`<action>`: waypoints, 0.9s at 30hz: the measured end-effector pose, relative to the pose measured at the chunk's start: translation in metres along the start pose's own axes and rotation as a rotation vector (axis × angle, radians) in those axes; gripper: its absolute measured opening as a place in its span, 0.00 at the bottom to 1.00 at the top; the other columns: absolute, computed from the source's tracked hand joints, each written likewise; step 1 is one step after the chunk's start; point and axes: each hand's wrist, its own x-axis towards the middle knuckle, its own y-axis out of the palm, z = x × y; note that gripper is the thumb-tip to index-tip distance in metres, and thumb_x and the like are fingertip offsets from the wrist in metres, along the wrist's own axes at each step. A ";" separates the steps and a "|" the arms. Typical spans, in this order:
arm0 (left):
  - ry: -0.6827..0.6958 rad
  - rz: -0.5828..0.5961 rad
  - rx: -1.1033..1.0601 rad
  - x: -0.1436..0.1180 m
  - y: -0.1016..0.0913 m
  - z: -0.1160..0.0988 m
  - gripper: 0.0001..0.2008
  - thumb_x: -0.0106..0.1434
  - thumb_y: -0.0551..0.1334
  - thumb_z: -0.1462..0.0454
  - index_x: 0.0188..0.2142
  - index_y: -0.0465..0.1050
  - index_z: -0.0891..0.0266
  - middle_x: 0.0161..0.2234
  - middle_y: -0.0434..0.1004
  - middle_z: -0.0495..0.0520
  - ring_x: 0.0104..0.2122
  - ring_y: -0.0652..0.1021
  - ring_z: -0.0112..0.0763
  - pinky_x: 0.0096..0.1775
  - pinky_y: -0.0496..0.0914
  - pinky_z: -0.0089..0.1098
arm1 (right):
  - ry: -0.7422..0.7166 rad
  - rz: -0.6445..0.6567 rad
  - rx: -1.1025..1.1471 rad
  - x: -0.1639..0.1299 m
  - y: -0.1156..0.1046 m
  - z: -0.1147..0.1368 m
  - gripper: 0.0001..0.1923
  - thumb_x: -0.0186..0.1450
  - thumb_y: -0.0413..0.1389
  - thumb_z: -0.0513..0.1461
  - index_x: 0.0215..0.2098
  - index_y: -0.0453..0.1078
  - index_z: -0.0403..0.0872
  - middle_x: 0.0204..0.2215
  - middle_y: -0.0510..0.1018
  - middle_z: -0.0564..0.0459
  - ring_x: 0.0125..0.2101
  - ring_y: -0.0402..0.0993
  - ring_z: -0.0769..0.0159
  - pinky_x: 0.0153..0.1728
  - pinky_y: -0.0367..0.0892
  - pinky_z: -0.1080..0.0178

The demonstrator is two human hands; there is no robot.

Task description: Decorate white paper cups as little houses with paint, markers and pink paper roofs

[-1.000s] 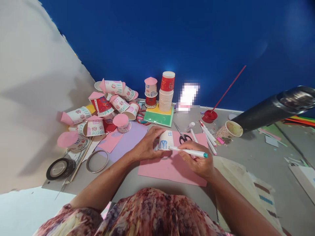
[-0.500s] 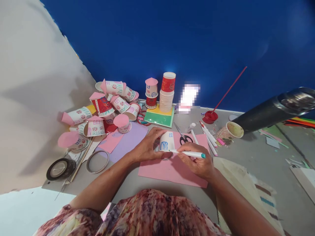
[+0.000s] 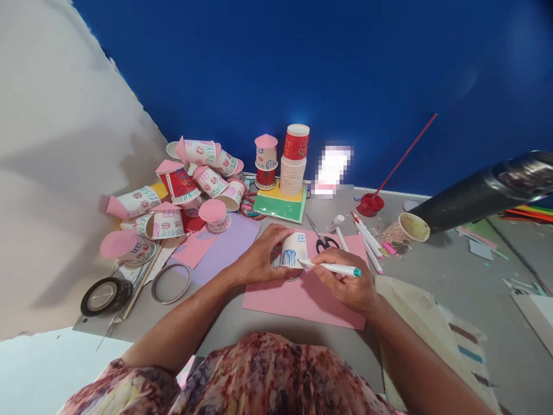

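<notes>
My left hand (image 3: 268,253) is closed around the side of a white paper cup (image 3: 296,245), which stands upside down and carries a blue window and a blue arched door drawn on it. In my right hand (image 3: 345,282) is a white marker (image 3: 334,267) with a teal end, its tip touching the cup low down, right of the door, by a small green mark. Beneath both hands lies a sheet of pink paper (image 3: 276,300). Black-handled scissors (image 3: 326,244) rest just beyond the marker.
Decorated cups with pink paper roofs (image 3: 173,184) are heaped at the left. A stack of cups (image 3: 292,167) stands on a green packet (image 3: 276,208) at the back. Several markers (image 3: 367,236), a tape roll (image 3: 103,297), a grey ring (image 3: 171,283) and a patterned cup (image 3: 406,227) lie around.
The marker tip has shifted very slightly up along the cup's lower edge. My left hand keeps its hold on the cup; the view has moved only a little.
</notes>
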 end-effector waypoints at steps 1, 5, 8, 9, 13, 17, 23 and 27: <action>-0.002 -0.003 0.003 0.000 0.000 0.000 0.41 0.55 0.77 0.53 0.65 0.65 0.53 0.58 0.67 0.61 0.60 0.71 0.50 0.57 0.75 0.47 | 0.003 0.020 0.005 0.000 0.000 0.000 0.05 0.69 0.58 0.33 0.38 0.75 0.49 0.28 0.84 0.52 0.27 0.80 0.64 0.30 0.72 0.64; -0.016 0.005 0.024 0.001 -0.001 -0.002 0.41 0.55 0.76 0.54 0.65 0.65 0.54 0.59 0.67 0.61 0.61 0.70 0.49 0.59 0.74 0.48 | 0.002 0.020 -0.011 0.000 -0.001 0.000 0.06 0.69 0.57 0.33 0.37 0.74 0.49 0.28 0.83 0.52 0.27 0.79 0.65 0.30 0.72 0.64; -0.017 0.004 0.022 0.001 -0.003 -0.003 0.40 0.56 0.76 0.56 0.65 0.65 0.54 0.60 0.68 0.61 0.62 0.70 0.50 0.61 0.73 0.49 | 0.012 0.007 -0.002 0.000 -0.002 -0.001 0.05 0.69 0.57 0.33 0.37 0.73 0.49 0.27 0.83 0.52 0.26 0.79 0.65 0.28 0.70 0.65; -0.017 0.000 0.014 0.001 -0.003 -0.003 0.40 0.56 0.75 0.56 0.65 0.66 0.53 0.60 0.68 0.61 0.62 0.70 0.50 0.61 0.73 0.49 | 0.023 0.014 0.010 0.000 -0.002 -0.001 0.05 0.69 0.57 0.33 0.37 0.73 0.49 0.27 0.82 0.53 0.26 0.78 0.66 0.27 0.70 0.65; -0.012 -0.013 -0.031 0.002 -0.002 -0.001 0.39 0.55 0.76 0.57 0.65 0.66 0.52 0.60 0.68 0.60 0.61 0.71 0.49 0.59 0.75 0.48 | 0.079 -0.008 0.030 -0.001 -0.005 -0.002 0.05 0.69 0.57 0.33 0.36 0.73 0.49 0.27 0.82 0.53 0.26 0.77 0.67 0.28 0.69 0.65; -0.002 -0.022 -0.077 0.001 0.002 0.004 0.39 0.55 0.75 0.60 0.64 0.65 0.51 0.60 0.67 0.59 0.61 0.71 0.48 0.60 0.74 0.48 | 0.114 0.015 0.067 -0.001 -0.007 -0.003 0.06 0.69 0.56 0.33 0.34 0.73 0.48 0.26 0.80 0.54 0.25 0.75 0.67 0.26 0.68 0.66; -0.019 -0.028 -0.221 0.000 0.006 0.006 0.39 0.55 0.73 0.66 0.64 0.63 0.50 0.61 0.65 0.58 0.62 0.72 0.47 0.64 0.70 0.50 | 0.130 -0.019 0.074 -0.001 -0.008 -0.004 0.06 0.69 0.57 0.34 0.34 0.74 0.49 0.27 0.81 0.53 0.26 0.76 0.66 0.28 0.69 0.64; -0.064 -0.020 -0.301 0.000 0.008 0.004 0.39 0.53 0.75 0.65 0.62 0.64 0.52 0.61 0.65 0.59 0.64 0.71 0.50 0.66 0.68 0.51 | 0.147 0.013 0.116 -0.001 -0.009 -0.004 0.07 0.69 0.56 0.34 0.34 0.74 0.48 0.26 0.81 0.53 0.25 0.75 0.66 0.27 0.68 0.64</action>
